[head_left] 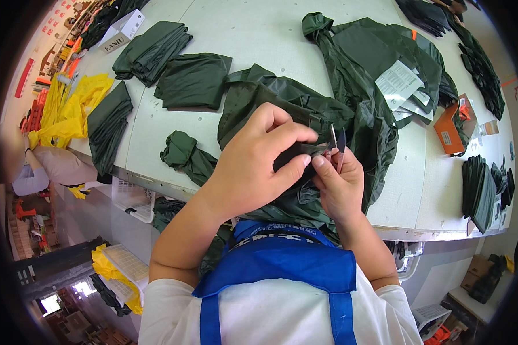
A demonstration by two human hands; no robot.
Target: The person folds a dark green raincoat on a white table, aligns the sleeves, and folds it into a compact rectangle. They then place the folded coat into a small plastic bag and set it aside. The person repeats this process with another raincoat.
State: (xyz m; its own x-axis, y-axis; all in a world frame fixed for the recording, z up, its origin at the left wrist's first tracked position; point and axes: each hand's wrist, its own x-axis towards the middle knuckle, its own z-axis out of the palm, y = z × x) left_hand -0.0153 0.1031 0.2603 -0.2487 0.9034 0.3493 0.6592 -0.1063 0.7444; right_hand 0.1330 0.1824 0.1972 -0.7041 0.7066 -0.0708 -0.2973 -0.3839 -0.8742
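Observation:
A dark green waterproof garment lies crumpled on the table in front of me, one sleeve stretched out to the left. My left hand is closed, pinching an edge of the dark green fabric between thumb and fingers. Close beside it, my right hand grips small thread snips, whose two pointed blades stand apart and point away from me. The blades are right by the pinched fabric edge. Whether they touch a thread is too small to tell. Fingers partly hide the handle of the snips.
Folded green garments are stacked at the left. Another spread garment bears printed sheets at the right. An orange box and more green stacks stand farther right. Yellow fabric and a seated person are left; white baskets sit below.

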